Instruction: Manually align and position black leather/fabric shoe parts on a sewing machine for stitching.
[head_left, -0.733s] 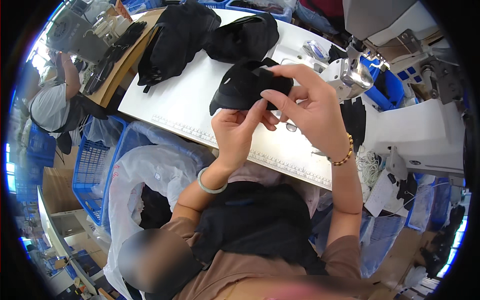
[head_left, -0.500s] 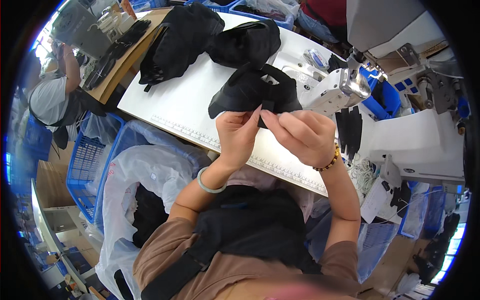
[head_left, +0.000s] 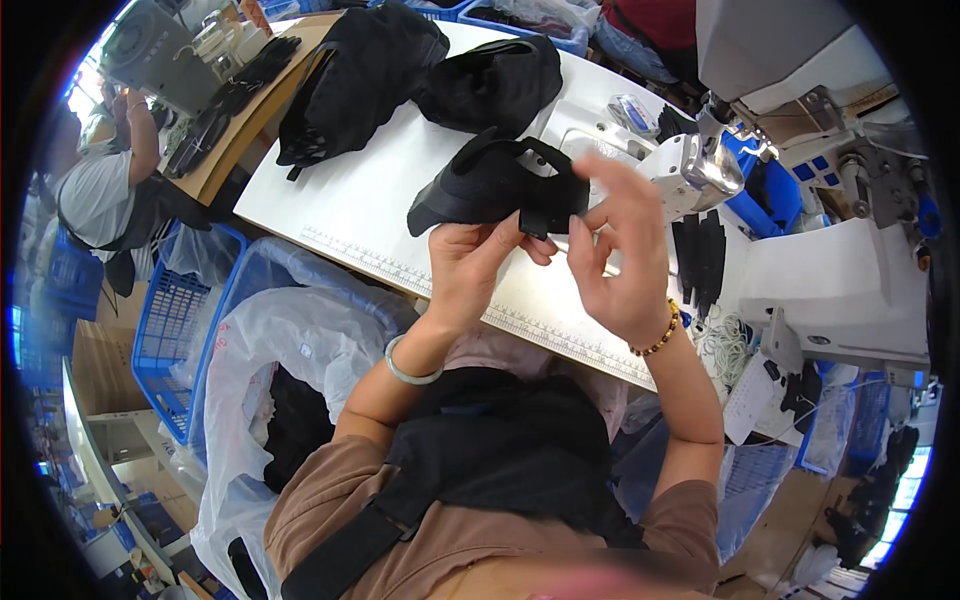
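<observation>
A black fabric cap (head_left: 470,185) is held just above the front part of the white table, its strap end hanging toward me. My left hand (head_left: 468,265) pinches the cap's lower edge by the strap, between thumb and fingers. Beside the cap's right end is my right hand (head_left: 628,250), its fingers apart and partly smeared by motion. The fingertips are at the strap's edge; whether they touch it I cannot tell. Behind lie a second black cap (head_left: 495,85) and a larger black cap stack (head_left: 370,80).
A sewing machine head (head_left: 690,175) stands to the right on the white table (head_left: 330,205), with black strips (head_left: 698,255) beside it. A ruler scale runs along the front edge. At left are a blue basket (head_left: 185,330) and a plastic-lined bin (head_left: 290,330); another person (head_left: 105,190) sits beyond.
My right hand has let go of the strap and spread its fingers, moving a little right and up. The cap has tilted and shifted slightly left in my left hand.
</observation>
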